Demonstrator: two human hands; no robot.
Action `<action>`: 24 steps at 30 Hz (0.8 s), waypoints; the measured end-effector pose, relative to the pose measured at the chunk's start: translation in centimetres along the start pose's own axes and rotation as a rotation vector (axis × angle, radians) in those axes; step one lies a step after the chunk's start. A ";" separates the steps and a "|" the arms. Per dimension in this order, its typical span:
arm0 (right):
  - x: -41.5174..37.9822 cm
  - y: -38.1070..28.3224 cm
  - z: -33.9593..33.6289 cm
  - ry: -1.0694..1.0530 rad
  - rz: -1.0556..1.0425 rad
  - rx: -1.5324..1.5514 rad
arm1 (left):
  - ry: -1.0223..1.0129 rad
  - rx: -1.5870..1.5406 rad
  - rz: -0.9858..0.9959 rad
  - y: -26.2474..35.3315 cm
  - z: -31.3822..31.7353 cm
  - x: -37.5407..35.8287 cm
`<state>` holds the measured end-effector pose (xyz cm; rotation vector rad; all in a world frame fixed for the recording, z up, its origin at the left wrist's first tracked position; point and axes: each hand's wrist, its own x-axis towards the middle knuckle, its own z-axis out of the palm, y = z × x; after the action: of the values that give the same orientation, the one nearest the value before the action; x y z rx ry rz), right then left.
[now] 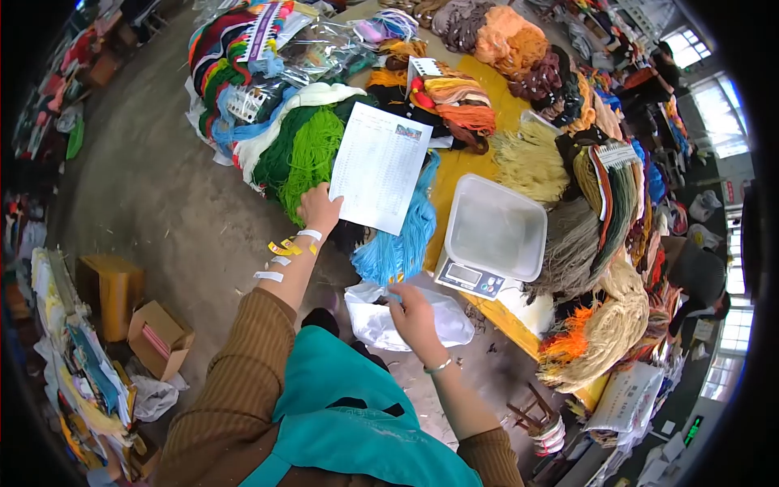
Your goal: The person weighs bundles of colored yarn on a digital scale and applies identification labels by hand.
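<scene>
My left hand (320, 209) is closed at the lower left edge of a printed paper sheet (381, 166), its thumb side against the paper. Rows of text and a small picture show on the sheet. Bright green yarn (312, 146) lies right beside these fingers, and light blue yarn (398, 243) hangs from under the paper. Strips of white and yellow tape (284, 250) are stuck along my left forearm. My right hand (415, 321) hovers over a white plastic bag (446, 316), fingers partly apart, just below the blue yarn's end.
A digital scale (466, 276) bearing a clear plastic tub (495, 227) stands on the yellow table (445, 195). Skeins of beige yarn (613, 308) and pale yellow yarn (531, 158) lie around it. On the floor at left is an opened cardboard box (160, 341). A wooden stool (535, 414) is lower right.
</scene>
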<state>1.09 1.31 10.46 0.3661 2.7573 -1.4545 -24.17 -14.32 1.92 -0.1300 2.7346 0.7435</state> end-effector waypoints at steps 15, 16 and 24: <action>33.7 6.2 -0.8 0.136 0.245 -0.842 | 0.170 -0.553 0.537 -6.3 -12.9 11.4; 34.4 7.0 -0.8 0.065 0.273 -0.873 | 0.131 -0.632 0.483 -6.6 -14.6 12.7; 36.0 9.0 -1.1 0.166 0.131 -0.842 | -0.358 -1.235 -0.096 -7.7 -16.7 19.9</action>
<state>-31.92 14.44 -0.16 0.6190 3.0598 -0.1639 -46.24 -29.60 5.65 -0.3317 1.5799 2.0427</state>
